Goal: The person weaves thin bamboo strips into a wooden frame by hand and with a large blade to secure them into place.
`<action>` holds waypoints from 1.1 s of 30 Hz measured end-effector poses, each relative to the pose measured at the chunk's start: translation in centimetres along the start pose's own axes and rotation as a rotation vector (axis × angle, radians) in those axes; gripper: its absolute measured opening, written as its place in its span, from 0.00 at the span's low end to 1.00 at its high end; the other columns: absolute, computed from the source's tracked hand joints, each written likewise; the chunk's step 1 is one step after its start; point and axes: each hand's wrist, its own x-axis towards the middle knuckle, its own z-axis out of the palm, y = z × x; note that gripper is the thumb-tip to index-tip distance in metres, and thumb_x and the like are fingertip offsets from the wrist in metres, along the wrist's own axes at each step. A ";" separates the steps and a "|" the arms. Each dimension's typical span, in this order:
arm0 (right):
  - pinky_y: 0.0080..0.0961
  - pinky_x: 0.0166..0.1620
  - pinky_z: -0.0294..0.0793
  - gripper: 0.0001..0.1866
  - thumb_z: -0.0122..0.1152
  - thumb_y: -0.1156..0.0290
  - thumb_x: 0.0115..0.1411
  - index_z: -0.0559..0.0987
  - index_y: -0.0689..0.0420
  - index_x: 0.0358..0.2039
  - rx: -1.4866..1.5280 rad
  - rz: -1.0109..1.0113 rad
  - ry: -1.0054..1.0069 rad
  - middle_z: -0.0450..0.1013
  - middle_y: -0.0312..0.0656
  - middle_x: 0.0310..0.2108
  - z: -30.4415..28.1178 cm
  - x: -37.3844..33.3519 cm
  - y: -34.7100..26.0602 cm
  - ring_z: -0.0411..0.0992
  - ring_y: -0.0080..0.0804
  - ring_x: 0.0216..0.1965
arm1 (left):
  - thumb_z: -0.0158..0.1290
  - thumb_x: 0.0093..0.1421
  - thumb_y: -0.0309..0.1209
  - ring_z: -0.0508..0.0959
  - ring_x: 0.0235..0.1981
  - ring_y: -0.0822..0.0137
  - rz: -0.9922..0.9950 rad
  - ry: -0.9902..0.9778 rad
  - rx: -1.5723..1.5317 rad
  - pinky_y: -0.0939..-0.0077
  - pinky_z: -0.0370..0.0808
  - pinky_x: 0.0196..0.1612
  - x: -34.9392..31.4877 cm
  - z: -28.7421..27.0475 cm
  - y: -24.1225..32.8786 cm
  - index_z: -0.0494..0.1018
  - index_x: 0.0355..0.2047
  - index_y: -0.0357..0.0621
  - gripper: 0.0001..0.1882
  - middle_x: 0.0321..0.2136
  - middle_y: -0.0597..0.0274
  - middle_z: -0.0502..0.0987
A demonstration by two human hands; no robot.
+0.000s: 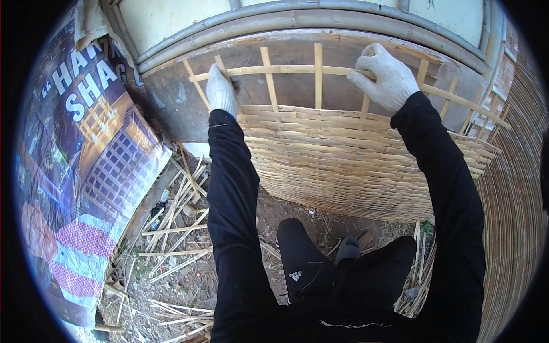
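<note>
Both hands gloved, white knit, two gloves. My left hand (221,90) rests on the left end of one horizontal bamboo strip (297,70); its fingers (216,73) curl against the strip, though I cannot tell if they grip. My right hand (388,77) pinches the same strip further right, fingers closed on it. The strip crosses about seven upright bamboo slats (317,74), standing above the woven mat (343,166), which leans on a dark board (171,108). Loose bamboo slivers (171,228), too many to count, lie on the dirt ground (189,280) at lower left. One printed banner (86,160) hangs left.
</note>
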 end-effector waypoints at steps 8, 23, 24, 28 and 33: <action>0.48 0.55 0.71 0.22 0.69 0.63 0.55 0.76 0.51 0.49 -0.057 -0.029 0.321 0.70 0.51 0.56 1.2 -2.4 -2.4 0.72 0.52 0.53 | 0.46 0.68 0.58 0.68 0.18 0.72 0.041 -0.050 -0.021 0.74 0.67 0.21 0.6 -1.7 -0.8 0.71 0.38 0.51 0.23 0.20 0.69 0.66; 0.45 0.61 0.65 0.31 0.69 0.60 0.57 0.72 0.52 0.60 -0.572 0.323 0.450 0.71 0.47 0.58 -13.8 -21.7 16.1 0.69 0.47 0.58 | 0.50 0.70 0.51 0.55 0.12 0.75 -0.040 -0.053 -0.136 0.76 0.57 0.18 -1.4 0.8 0.6 0.63 0.25 0.54 0.21 0.14 0.73 0.57; 0.45 0.61 0.64 0.33 0.69 0.57 0.57 0.71 0.52 0.61 -0.642 0.266 0.377 0.71 0.43 0.58 -15.2 -21.7 17.6 0.69 0.46 0.59 | 0.51 0.69 0.52 0.56 0.13 0.75 -0.044 -0.072 -0.139 0.76 0.57 0.18 -1.4 0.7 0.5 0.64 0.26 0.54 0.21 0.14 0.74 0.56; 0.47 0.68 0.59 0.38 0.73 0.55 0.55 0.68 0.46 0.65 -0.545 0.203 0.049 0.67 0.43 0.63 -17.4 -20.3 21.8 0.64 0.45 0.65 | 0.52 0.68 0.54 0.61 0.16 0.73 -0.028 -0.004 -0.093 0.76 0.61 0.22 -0.5 0.1 0.6 0.69 0.35 0.51 0.19 0.18 0.71 0.61; 0.47 0.69 0.60 0.36 0.74 0.56 0.54 0.71 0.41 0.63 -0.677 0.166 -0.074 0.65 0.40 0.64 -17.1 -18.5 22.3 0.61 0.44 0.67 | 0.52 0.65 0.59 0.74 0.40 0.61 0.065 0.114 0.079 0.69 0.74 0.42 -0.5 -1.6 0.9 0.71 0.51 0.39 0.33 0.41 0.55 0.74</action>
